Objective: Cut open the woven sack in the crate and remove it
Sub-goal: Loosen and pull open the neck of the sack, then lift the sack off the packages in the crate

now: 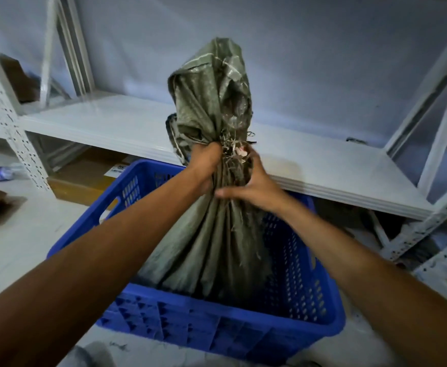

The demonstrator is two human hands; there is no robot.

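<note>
A: Where is the sack now?

B: Stretched up out of the crate. Its lower end hangs inside the crate; its bunched top stands well above the crate's rim, in front of the shelf behind the crate.

A: And the hands?

B: The left hand is closed in a fist around the gathered neck of the sack. The right hand sits just beside it, on the crate's right side, fingers curled round the same neck with the thumb laid across the cloth. Frayed strands stick out between the two. I see no knife or blade in either hand.

A: Which way does the sack run?

B: Its long axis is close to upright, leaning a little away from the person towards the shelf. The loose top points up; the fuller part fans down into the crate.

A: So the step is the lift-out?

B: I judge so. The frayed edge suggests it is already opened, though I cannot see the cut itself.

A: How would you do it well?

B: Keep both hands tight on the neck, pull straight up along the sack's own line so the bottom clears the crate's near wall, and avoid dragging the weave over the rim, where loose strands might snag on the holes. I cannot tell what, if anything, is inside the crate below it.
</note>
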